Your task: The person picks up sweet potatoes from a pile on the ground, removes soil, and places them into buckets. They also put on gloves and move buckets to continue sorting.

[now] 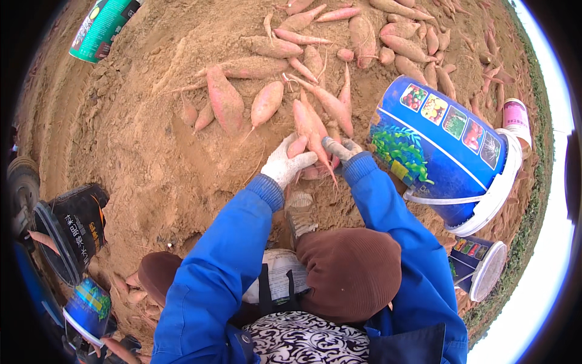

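Note:
Both my hands wear pale, soiled gloves and meet around a cluster of pink sweet potatoes (309, 127) just above the sandy soil. A small sweet potato (298, 146) lies between the thumb and fingers of my left hand (291, 161). My right hand (342, 148) presses against the right side of the cluster; its palm side is hidden, so its grip is unclear. More sweet potatoes (267, 103) lie on the soil beyond my hands. One shoe (300, 214) shows just below them.
A large blue bucket (436, 150) lies tipped to my right, with a smaller bucket (477, 266) behind. At left stand a black bucket (86, 227) and a blue one (91, 305). A green container (102, 29) lies at upper left. Heaped sweet potatoes (409, 45) spread at upper right.

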Motion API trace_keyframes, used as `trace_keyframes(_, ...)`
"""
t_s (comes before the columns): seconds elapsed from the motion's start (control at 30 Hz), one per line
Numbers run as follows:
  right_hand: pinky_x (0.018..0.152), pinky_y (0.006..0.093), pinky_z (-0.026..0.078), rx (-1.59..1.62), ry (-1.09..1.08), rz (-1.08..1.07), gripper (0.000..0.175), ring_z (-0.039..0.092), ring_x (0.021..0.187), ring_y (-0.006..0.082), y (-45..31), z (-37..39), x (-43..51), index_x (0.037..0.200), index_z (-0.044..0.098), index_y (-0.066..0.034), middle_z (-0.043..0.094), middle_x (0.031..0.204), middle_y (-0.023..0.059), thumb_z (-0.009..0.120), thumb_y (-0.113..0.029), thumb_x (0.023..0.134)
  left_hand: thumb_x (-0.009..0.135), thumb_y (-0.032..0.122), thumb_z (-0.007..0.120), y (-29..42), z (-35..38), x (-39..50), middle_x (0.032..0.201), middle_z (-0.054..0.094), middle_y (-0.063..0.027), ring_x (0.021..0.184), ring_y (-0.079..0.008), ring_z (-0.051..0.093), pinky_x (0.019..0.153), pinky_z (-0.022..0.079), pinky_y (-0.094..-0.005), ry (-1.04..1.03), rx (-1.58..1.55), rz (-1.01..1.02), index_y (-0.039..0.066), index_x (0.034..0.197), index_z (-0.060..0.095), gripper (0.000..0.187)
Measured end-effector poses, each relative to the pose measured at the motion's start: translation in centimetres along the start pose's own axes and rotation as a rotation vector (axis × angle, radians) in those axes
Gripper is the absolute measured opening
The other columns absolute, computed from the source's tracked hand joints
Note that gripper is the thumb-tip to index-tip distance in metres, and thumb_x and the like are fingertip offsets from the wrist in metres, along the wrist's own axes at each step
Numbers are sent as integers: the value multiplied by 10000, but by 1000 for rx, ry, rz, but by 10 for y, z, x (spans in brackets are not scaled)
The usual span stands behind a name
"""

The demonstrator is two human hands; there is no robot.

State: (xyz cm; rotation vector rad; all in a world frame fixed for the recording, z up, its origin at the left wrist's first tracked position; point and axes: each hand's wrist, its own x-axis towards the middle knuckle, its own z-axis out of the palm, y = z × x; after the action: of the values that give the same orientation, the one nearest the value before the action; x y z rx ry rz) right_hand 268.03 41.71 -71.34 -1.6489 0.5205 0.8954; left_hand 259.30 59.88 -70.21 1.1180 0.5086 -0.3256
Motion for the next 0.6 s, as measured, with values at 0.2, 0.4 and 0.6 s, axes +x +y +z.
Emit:
trace_keyframes(0.2,571,296,510,-2,39,-148,583,598,587,174,5,12,-6,1224,544,9,655,768,79,734,-408,864,827,242,738,-3,10,-6,1204,616,-127,1068,-224,606,927,489,-343,33,-313,-146,21,1399,457,675)
trace_keyframes(0.4,645,340,582,326,-503,-178,296,696,782,218,-3,41,-80,1178,620,-46,699,928,112,684,-135,902,810,129,749,36,-19,-89,1138,646,-94,1012,-207,634,876,523,-344,130,-382,-3,28,1253,571,488)
trace_keyframes(0.6,868,389,573,-151,-937,-294,691,649,1069,258,-101,174,-177,1417,419,-10,631,1217,141,732,-109,809,763,130,796,131,-90,-255,1402,516,-167,1300,-266,498,1079,420,-382,315,-288,319,10,1440,442,773)
